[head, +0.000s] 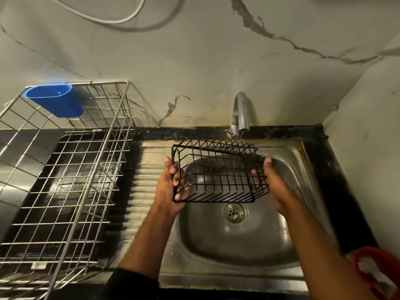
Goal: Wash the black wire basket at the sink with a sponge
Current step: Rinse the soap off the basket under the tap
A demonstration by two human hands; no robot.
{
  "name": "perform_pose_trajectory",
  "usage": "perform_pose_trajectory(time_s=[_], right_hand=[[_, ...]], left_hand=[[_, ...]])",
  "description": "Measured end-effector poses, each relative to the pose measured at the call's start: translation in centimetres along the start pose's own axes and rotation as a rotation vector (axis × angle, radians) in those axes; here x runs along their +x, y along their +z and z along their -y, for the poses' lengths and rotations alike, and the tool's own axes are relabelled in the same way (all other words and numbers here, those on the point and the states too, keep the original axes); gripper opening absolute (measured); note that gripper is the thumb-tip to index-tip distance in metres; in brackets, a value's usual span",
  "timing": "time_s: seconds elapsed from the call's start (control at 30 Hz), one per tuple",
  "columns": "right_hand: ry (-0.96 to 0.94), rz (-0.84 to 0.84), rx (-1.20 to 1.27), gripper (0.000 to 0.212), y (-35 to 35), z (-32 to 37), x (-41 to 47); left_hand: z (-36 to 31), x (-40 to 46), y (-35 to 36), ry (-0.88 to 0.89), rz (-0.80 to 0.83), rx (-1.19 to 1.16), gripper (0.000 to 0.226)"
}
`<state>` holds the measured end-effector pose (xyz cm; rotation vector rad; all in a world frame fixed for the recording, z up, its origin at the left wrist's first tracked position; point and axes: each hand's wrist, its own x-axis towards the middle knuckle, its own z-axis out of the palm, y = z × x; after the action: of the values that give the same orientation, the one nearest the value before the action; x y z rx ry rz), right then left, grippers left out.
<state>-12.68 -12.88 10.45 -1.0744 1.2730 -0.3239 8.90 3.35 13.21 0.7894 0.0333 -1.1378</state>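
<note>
Both hands [171,187] [272,185] grip the black wire basket's [216,176] ends, long axis left-right.

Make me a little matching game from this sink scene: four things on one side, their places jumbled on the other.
Things:
1. black wire basket
2. blue cup
3. drain
4. red container

Places:
A. bottom of the sink bowl
B. hung on the silver rack's back corner
C. lower right edge of view
D. held over the sink, between both hands

Pairs: 1-D, 2-B, 3-A, 4-C
</note>
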Motion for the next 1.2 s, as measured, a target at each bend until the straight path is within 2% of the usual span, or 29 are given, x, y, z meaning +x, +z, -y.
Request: perform_pose_trajectory(time_s=[0.03,0.13,0.27,0.33,0.43,0.53,0.67,0.77,0.83,0.97,1.03,1.2], right_hand=[[0.020,0.047,0.092,0.095,-0.2,-0.1,0.1],[-0.010,0.055,0.161,0.067,-0.4,0.7,-0.1],[-0.102,-0.010,0.223,0.059,-1.2,1.3,0.0],[-0.145,-0.073,0.204,0.051,-1.4,1.5,0.0],[-0.180,-0.125,0.167,0.050,-1.3,1.9,-0.2],[-0.215,-0.151,0.118,0.042,-1.3,2.5,-0.7],[-0.265,-0.160,0.101,0.029,-1.1,4.3,-2.3],[-0.289,-0.111,0.060,0.019,-1.0,5.3,-3.1],[-0.310,-0.064,-0.002,0.021,-0.7,5.6,-3.4],[-0.339,-0.069,-0.074,0.019,0.8,5.7,-3.8],[-0.321,-0.049,-0.062,0.013,1.8,5.8,-3.9],[-0.214,-0.065,-0.066,0.024,3.3,5.4,-3.3]], left_hand=[[0.1,0.3,-0.2,-0.004,0.000,0.000,0.050],[0.7,1.0,-0.3,-0.016,-0.072,0.081,0.056],[1.2,2.7,-0.4,-0.089,-0.297,0.425,0.067],[1.6,3.2,-0.5,-0.143,-0.309,0.519,0.078],[2.7,3.7,-1.1,-0.119,-0.326,0.622,0.080],[3.5,3.6,-1.0,-0.100,-0.289,0.661,0.084],[4.3,3.0,-1.0,-0.176,-0.227,0.615,0.071],[4.7,3.1,-1.6,-0.228,-0.217,0.586,0.073],[4.7,3.1,-1.7,-0.232,-0.247,0.611,0.074],[5.1,3.1,-2.0,-0.282,-0.251,0.648,0.089],[5.2,3.1,-1.8,-0.297,-0.228,0.631,0.085],[5.9,3.1,-0.5,-0.252,-0.104,0.722,0.068]])
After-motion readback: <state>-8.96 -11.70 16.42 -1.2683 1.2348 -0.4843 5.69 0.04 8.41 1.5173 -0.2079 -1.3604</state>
